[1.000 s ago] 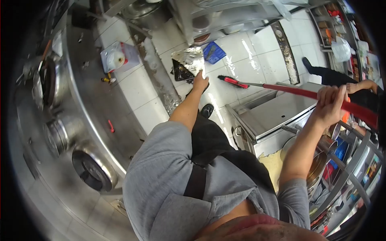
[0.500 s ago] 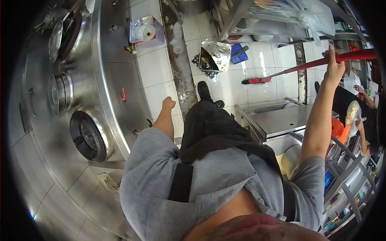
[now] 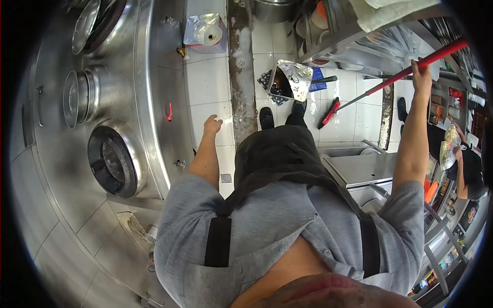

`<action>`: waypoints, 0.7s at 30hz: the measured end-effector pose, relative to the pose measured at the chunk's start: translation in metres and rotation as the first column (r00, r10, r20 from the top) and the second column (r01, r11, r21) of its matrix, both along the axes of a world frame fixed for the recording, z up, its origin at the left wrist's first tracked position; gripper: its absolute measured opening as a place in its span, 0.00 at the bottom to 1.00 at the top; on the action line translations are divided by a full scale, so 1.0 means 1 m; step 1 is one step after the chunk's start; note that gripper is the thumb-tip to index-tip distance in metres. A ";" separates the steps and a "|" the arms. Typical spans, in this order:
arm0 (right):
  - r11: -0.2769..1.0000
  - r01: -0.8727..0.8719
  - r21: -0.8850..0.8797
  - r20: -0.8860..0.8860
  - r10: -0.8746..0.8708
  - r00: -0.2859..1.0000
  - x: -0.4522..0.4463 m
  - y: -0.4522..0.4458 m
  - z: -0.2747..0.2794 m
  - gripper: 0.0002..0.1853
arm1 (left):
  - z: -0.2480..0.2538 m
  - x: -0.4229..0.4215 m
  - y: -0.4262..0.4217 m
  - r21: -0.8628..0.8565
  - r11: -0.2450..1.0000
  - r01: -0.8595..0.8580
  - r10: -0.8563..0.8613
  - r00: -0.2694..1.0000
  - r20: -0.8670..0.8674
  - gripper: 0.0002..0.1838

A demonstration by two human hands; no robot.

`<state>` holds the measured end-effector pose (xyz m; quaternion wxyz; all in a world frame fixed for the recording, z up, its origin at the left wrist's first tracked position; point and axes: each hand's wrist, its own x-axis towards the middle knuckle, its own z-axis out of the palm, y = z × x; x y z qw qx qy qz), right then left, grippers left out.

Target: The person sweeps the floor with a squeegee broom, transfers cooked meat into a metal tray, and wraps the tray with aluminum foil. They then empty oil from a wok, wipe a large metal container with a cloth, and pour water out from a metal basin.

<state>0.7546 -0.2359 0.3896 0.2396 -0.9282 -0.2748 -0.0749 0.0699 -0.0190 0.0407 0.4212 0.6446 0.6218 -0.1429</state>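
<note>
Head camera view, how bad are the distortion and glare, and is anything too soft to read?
Head view: strong fisheye, with black corners and the steel counter bowing at left; bright glints on the cut-open tin and sheen on the wet-looking floor; the broom is clear enough to follow; small items on the far-right shelves are too small and soft to identify.

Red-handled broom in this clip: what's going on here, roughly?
The person's right hand grips the red handle of a broom, held out to the right, with its brush head down at the tiled floor. The left hand looks empty, out over the floor. Ahead of the shoes is an opened metal container with dark matter inside. Off to the right, a co-worker holds a clear bag.
</note>
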 end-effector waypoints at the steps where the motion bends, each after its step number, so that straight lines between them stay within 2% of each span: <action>1: 0.998 0.027 -0.057 -0.046 -0.029 0.999 0.009 0.002 -0.016 0.28 | -0.020 -0.025 -0.008 0.025 0.999 -0.031 0.031 0.999 -0.019 0.30; 2: 0.985 0.099 -0.143 -0.056 -0.108 0.993 -0.007 0.011 -0.015 0.31 | -0.032 -0.045 -0.015 0.055 0.997 -0.062 0.064 0.997 -0.036 0.29; 4: 1.000 0.014 -0.008 -0.050 -0.015 0.999 -0.019 0.012 -0.040 0.32 | -0.024 -0.074 -0.039 0.008 0.993 -0.119 0.119 0.988 -0.100 0.29; 6: 0.998 0.010 -0.066 -0.075 -0.015 0.997 -0.040 0.010 -0.052 0.31 | 0.002 -0.088 -0.062 -0.123 0.959 -0.256 0.233 0.956 -0.179 0.29; 9: 0.998 0.013 -0.066 -0.106 -0.020 0.994 -0.042 -0.001 -0.078 0.29 | 0.018 -0.106 -0.096 -0.186 0.918 -0.351 0.297 0.918 -0.262 0.29; 12: 0.996 0.050 -0.069 -0.153 -0.060 0.986 -0.060 -0.004 -0.086 0.28 | 0.016 -0.111 -0.118 -0.234 0.896 -0.377 0.310 0.909 -0.279 0.30; 14: 0.989 0.068 -0.133 -0.171 -0.090 0.981 -0.063 -0.007 -0.092 0.28 | 0.013 -0.104 -0.122 -0.233 0.893 -0.386 0.317 0.904 -0.286 0.29; 18: 0.989 0.073 -0.127 -0.177 -0.095 0.980 -0.081 0.005 -0.096 0.29 | 0.000 -0.074 -0.103 -0.171 0.961 -0.219 0.188 0.965 -0.183 0.28; 21: 0.987 0.072 -0.144 -0.171 -0.096 0.981 -0.089 0.017 -0.091 0.27 | -0.022 -0.053 -0.067 0.041 0.999 0.034 -0.030 0.995 -0.099 0.30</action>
